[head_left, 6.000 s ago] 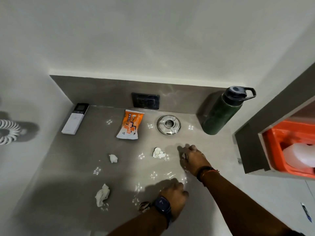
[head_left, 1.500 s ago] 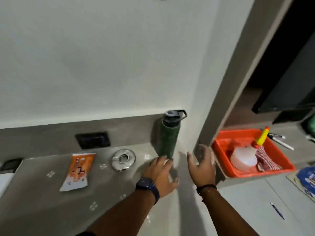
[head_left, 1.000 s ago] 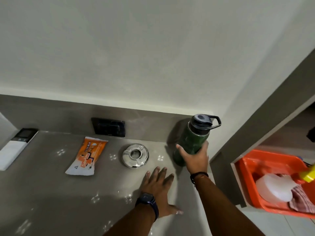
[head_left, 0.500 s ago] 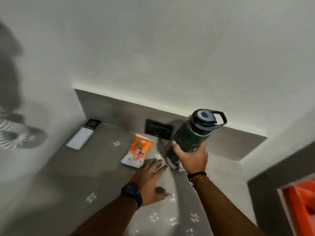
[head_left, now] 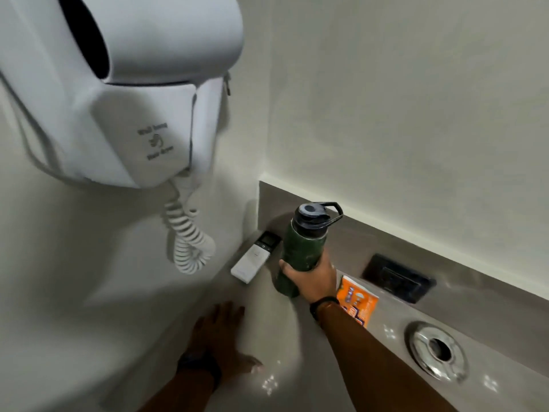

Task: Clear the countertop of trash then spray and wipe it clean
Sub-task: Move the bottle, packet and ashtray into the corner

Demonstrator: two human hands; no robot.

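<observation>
On left wall: white hair dryer (head_left: 124, 93), coiled cord; left hand (head_left: 221, 334) flat on grey tabletop (head_left: 297, 346), fingers spread; white remote (head_left: 252, 261); green bottle (head_left: 300, 251) upright, right hand (head_left: 313, 276) fingers wrapped round it; orange packet (head_left: 358, 303); chrome ring (head_left: 435, 350)

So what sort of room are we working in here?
Probably a hotel room vanity or dresser counter. A wall-mounted hair dryer with a coiled cord hangs over the grey countertop, where a white remote lies. The right hand holds a green bottle.
</observation>
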